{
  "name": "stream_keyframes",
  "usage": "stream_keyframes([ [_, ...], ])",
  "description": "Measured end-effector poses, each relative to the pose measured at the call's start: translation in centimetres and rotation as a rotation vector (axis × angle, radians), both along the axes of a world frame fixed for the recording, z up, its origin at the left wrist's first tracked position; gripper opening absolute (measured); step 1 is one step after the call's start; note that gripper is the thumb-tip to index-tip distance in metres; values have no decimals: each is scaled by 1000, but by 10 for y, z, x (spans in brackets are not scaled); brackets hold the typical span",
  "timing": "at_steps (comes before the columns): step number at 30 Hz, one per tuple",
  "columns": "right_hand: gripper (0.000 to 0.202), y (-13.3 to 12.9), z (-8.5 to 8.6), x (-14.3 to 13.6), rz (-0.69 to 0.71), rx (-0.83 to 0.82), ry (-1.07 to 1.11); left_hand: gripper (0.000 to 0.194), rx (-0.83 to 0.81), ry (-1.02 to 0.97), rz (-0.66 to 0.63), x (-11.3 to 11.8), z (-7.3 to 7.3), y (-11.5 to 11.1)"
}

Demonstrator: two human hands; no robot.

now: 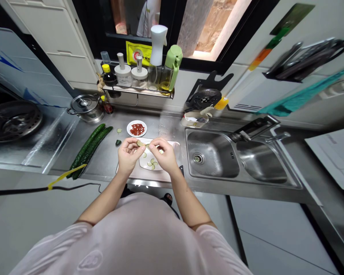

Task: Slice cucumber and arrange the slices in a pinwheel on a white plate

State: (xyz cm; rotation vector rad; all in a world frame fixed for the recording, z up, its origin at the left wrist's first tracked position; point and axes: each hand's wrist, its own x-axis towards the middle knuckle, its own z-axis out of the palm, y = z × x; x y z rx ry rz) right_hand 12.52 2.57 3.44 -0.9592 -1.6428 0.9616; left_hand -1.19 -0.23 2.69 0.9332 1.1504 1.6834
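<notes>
L hand [128,154] & R hand [164,156]: above cutting board [149,175], both pinching thin cucumber slice [140,143] btwn thumb & fingers; can't tell if 1 pc or 2. White plate [143,164] w/ cut slices [153,164]: on board. Cucumbers [94,150], qty 2: L of board. Dish [129,129] w/ red pcs [137,129]: beyond board. Sink [213,152]: R of board.

Black-framed window [180,26] above steel counter [101,162]
</notes>
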Motion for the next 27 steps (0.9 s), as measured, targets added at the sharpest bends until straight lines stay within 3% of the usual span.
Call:
stream_keyframes([
  [27, 18, -2, 0, 0, -8, -18, -16, 30, 10, 48, 40, 2, 0, 0],
])
